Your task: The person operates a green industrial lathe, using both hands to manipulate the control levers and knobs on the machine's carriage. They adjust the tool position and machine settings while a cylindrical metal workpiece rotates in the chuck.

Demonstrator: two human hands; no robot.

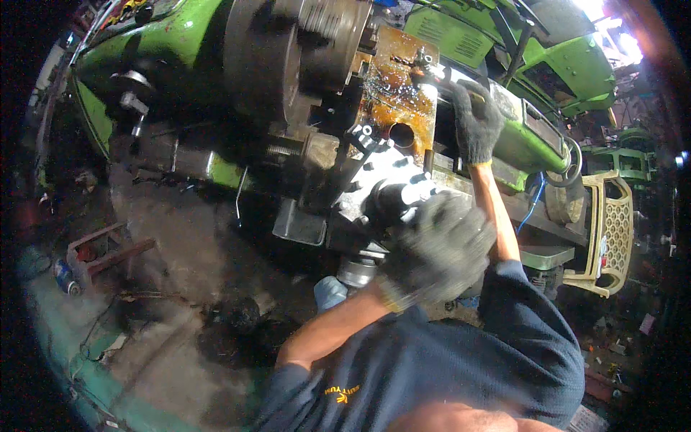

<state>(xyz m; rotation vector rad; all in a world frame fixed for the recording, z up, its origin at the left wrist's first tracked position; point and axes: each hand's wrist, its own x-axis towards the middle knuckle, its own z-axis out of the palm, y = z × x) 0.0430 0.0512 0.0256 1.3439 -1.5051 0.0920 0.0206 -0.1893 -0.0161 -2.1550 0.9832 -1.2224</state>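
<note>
Both of my hands wear dark grey work gloves. My left hand (443, 248) is smeared by motion beside the tool post (396, 191) of a lathe; its rounded shape hides the fingers and anything they hold. Farther off, my right hand (476, 126) is at the green tailstock (522, 133), close to a bright metal bar. Its fingers look curled, but what they hold is hidden. Between the tool post and the chuck (288, 61) stands an oily, amber-stained metal plate (396, 97) with a round hole in its near part.
A grey tray (299, 225) juts out below the carriage. At the left, a crank handle (134, 108) sticks out of the green headstock. A handwheel (572, 162) sits at the tailstock's end, near a cream lattice panel (612, 234). A reddish metal frame (111, 252) and a can (66, 276) lie at lower left.
</note>
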